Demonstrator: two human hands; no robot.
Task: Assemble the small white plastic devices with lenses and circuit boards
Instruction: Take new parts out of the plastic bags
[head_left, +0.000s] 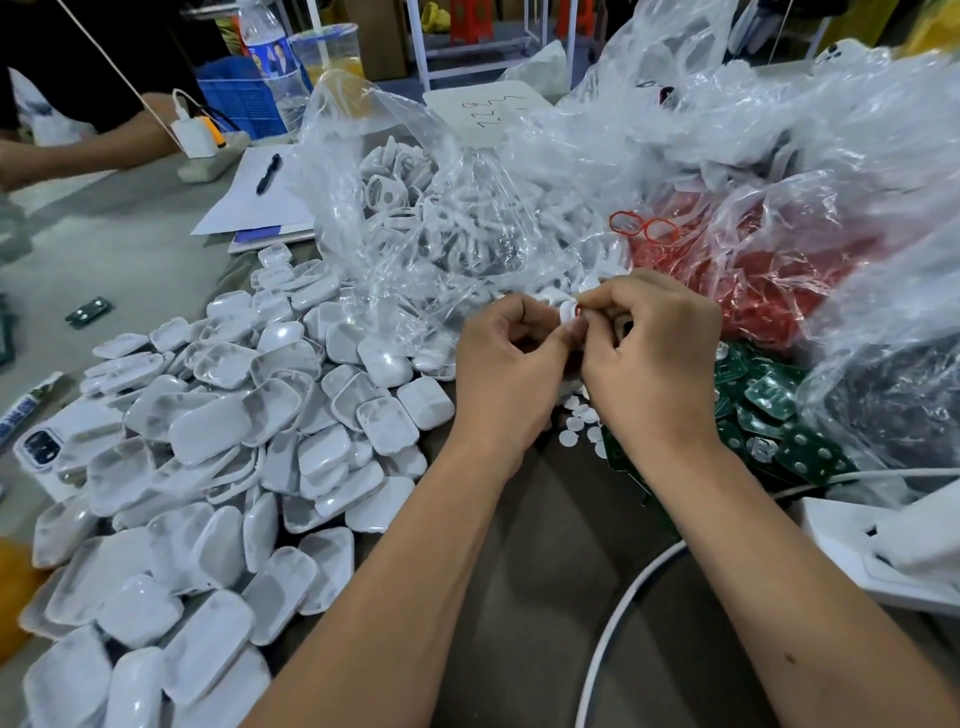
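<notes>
My left hand (506, 358) and my right hand (654, 348) meet at the table's centre, fingers curled around one small white plastic device (567, 313). A thin red ring (578, 310) shows at the device's edge under my right fingertips. A big heap of white plastic shells (223, 441) covers the table to the left. Green circuit boards (769, 410) lie in a pile right of my right hand. Small white round lenses (574, 423) are scattered below my hands.
A clear bag of white frames (415, 202) stands behind my hands, a bag of red rings (769, 270) to the right. Two loose red rings (644, 226) lie on top. A white cable (613, 618) curves at lower right. Another person's arm (78, 145) rests far left, near paper with a pen (268, 174).
</notes>
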